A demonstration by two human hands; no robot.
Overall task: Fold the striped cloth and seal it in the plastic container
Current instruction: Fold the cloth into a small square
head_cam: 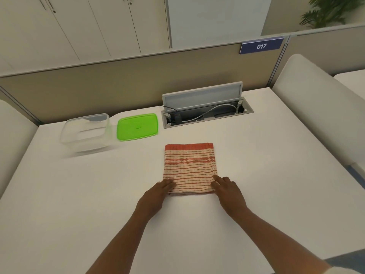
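Red-and-cream striped cloth (pixel 189 168) lies folded into a neat, nearly square pad at the centre of the white surface (pixel 79 204), with its solid red band along the far edge and stacked layer edges showing on its right side. Both hands sit at its near edge. The left hand (pixel 158 192) rests at the cloth's 7 o'clock corner, fingers stretched flat onto the fabric; its grip is loose and open, holding nothing. The right hand (pixel 227 189) lies at the 5 o'clock corner, fingers also spread flat over the corner, its grip equally open, pressing rather than pinching, as far as the angle lets me judge.

Off at 10 o'clock from the cloth stands the clear plastic container (pixel 86 131), upright and uncovered, well apart from the cloth. Just beside it, on its right, the green lid (pixel 137 126) lies flat on the surface, near the container's wall. At 12 o'clock, beyond the cloth, an open cable hatch (pixel 205 109) is set into the surface, its flap tilted up and a grey cable inside. A blue sign (pixel 261 46) reading 017 hangs on the partition behind.
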